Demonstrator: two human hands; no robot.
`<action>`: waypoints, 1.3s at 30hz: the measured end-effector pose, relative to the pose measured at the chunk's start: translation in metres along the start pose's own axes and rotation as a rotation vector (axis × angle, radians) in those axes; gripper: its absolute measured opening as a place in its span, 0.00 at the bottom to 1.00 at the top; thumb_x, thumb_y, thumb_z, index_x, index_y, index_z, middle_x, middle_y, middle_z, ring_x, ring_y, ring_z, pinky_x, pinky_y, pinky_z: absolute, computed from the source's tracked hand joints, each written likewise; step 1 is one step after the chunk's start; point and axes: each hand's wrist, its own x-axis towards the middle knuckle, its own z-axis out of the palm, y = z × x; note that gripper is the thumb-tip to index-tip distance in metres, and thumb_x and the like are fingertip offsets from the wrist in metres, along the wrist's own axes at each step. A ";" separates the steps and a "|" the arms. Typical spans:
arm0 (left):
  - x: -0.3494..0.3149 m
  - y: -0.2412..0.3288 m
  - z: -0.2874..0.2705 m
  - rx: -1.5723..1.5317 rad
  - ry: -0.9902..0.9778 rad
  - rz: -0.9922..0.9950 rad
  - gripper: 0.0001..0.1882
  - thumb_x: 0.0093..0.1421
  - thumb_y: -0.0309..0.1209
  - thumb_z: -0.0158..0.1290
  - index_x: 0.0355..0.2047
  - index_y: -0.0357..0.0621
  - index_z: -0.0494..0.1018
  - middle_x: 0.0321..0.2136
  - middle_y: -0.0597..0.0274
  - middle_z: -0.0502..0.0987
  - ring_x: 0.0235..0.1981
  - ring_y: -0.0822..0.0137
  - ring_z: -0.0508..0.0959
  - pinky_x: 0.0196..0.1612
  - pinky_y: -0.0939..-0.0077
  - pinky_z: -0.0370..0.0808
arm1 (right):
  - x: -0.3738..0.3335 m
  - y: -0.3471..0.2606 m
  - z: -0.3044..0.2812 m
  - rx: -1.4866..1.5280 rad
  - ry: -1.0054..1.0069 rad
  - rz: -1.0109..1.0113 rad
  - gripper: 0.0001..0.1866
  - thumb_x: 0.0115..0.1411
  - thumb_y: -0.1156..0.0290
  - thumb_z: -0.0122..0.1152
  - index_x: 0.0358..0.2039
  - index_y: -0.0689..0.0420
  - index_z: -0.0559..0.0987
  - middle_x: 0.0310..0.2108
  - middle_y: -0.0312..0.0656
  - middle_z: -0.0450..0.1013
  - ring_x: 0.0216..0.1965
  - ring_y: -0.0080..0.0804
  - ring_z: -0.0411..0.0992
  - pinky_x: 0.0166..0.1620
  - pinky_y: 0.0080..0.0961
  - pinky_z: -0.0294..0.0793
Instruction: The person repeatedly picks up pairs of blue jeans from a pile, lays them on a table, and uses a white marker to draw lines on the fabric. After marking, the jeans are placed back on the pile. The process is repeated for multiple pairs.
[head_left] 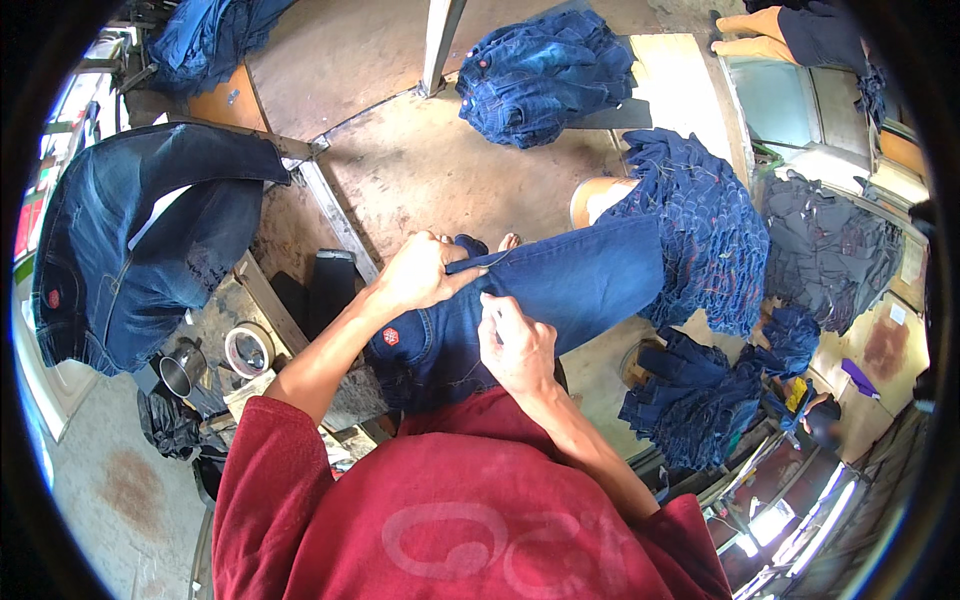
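A pair of blue jeans (590,275) lies across my front, one leg stretching out to the right, a small round red patch (390,338) on its dark upper part. My left hand (422,272) is closed on the edge of the jeans, the cloth folded up between thumb and fingers. Just nearer and to the right, my right hand (517,345) is curled over the same jeans with its fingers pinched together. Whatever sits between those fingers is too small or hidden to make out.
Dark jeans (150,240) drape at the left above a metal cup (182,368) and a roll of tape (248,348). Denim piles stand ahead (540,75) and right (690,225), with a grey garment heap (830,245) beyond. A metal post (440,45) rises ahead. Another person (800,40) is far right.
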 end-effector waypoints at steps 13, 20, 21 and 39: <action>0.000 0.003 0.002 0.012 0.009 -0.034 0.17 0.63 0.40 0.68 0.28 0.37 0.84 0.19 0.41 0.78 0.24 0.41 0.83 0.32 0.50 0.80 | 0.005 0.006 0.003 -0.040 0.020 -0.025 0.02 0.67 0.75 0.66 0.38 0.57 0.80 0.20 0.47 0.78 0.19 0.44 0.80 0.23 0.39 0.79; -0.001 0.002 0.005 0.020 0.055 -0.012 0.16 0.62 0.39 0.69 0.28 0.37 0.84 0.19 0.41 0.78 0.24 0.41 0.82 0.33 0.51 0.81 | 0.000 0.003 -0.004 -0.184 -0.136 -0.008 0.02 0.68 0.76 0.66 0.37 0.56 0.80 0.20 0.45 0.78 0.18 0.42 0.80 0.23 0.37 0.78; -0.001 0.002 0.005 0.024 0.051 -0.015 0.16 0.62 0.39 0.69 0.28 0.37 0.84 0.19 0.40 0.78 0.24 0.41 0.83 0.33 0.51 0.81 | 0.001 0.003 -0.004 -0.115 -0.071 -0.016 0.03 0.68 0.75 0.66 0.37 0.56 0.79 0.19 0.45 0.78 0.18 0.43 0.79 0.23 0.38 0.78; -0.001 0.004 0.004 0.040 0.034 -0.032 0.12 0.61 0.36 0.69 0.35 0.38 0.87 0.23 0.39 0.81 0.25 0.43 0.84 0.32 0.56 0.81 | 0.004 0.006 -0.001 -0.203 -0.073 -0.033 0.04 0.66 0.74 0.66 0.41 0.56 0.82 0.18 0.46 0.78 0.19 0.44 0.81 0.23 0.39 0.79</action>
